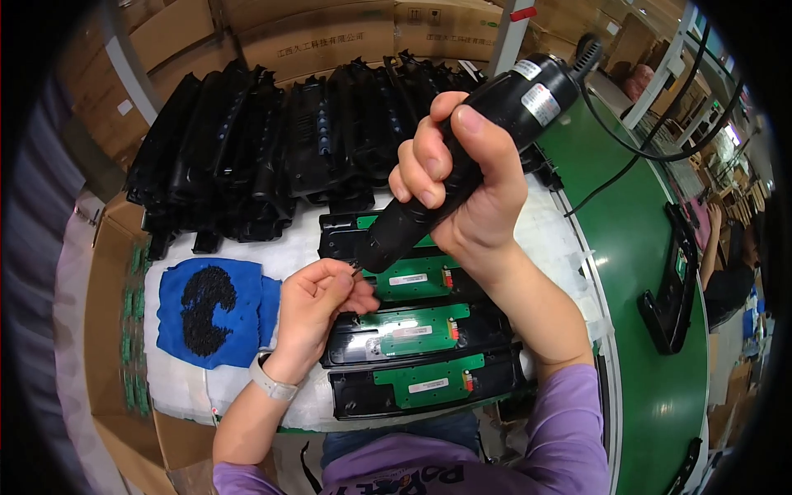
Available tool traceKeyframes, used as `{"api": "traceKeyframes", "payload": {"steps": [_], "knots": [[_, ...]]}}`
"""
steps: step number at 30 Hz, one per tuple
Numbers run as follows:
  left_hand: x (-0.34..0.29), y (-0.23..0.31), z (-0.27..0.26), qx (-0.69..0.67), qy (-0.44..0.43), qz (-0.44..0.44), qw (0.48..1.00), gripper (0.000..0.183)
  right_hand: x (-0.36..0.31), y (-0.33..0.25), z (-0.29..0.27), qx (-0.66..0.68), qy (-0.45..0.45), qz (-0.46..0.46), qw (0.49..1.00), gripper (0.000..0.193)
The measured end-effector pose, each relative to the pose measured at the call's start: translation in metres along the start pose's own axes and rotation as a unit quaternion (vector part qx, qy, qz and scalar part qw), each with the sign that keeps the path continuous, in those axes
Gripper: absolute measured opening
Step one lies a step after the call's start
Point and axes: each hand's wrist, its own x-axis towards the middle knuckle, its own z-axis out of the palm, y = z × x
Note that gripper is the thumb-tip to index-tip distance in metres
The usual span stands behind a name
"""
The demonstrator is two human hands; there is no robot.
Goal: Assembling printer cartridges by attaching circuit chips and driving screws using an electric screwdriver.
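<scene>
My right hand (478,181) is wrapped around a black corded electric screwdriver (511,103), tilted with its tip down to the left. At that tip, the thumb and fingers of my left hand (318,297) are pinched together; whatever small piece they hold is too small to make out. Below the tool lie several long black plastic panels (495,326) in a row, each bearing a green circuit board (388,340) with a white label and a red-and-white connector. Left of my left hand, a heap of small black screws (200,318) rests on a blue cloth (247,346).
More black plastic panels (247,148) are stacked across the back of the white-covered table (289,239). Cardboard boxes (346,45) stand behind them. A green conveyor belt (627,272) on the right carries a black part (672,289). The tool's cable (635,153) loops above it. Beyond, another person (730,264) is partly visible.
</scene>
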Motion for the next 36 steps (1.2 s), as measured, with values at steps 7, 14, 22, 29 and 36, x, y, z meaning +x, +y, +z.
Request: {"api": "traceKeyframes", "payload": {"steps": [7,14,22,29,36], "knots": [[0.004,0.002,0.008,0.088,0.091,0.06,0.99,0.024,0.024,-0.012,-0.032,-0.249,-0.011,-0.001,0.968,0.019],[0.007,0.001,0.003,0.065,0.092,0.042,0.993,0.018,0.035,0.004,-0.067,-0.296,0.025,0.007,0.955,0.02],[0.008,0.003,0.006,0.071,0.106,0.0,0.992,0.023,0.035,0.008,-0.067,-0.3,0.021,0.003,0.954,0.019],[-0.001,0.014,0.007,0.102,0.064,0.004,0.993,0.03,0.034,0.011,-0.063,-0.334,-0.015,0.023,0.942,0.019],[0.004,0.006,0.008,0.044,0.03,0.017,0.998,0.015,0.027,0.012,-0.061,-0.349,-0.022,-0.008,0.937,0.017]]}}
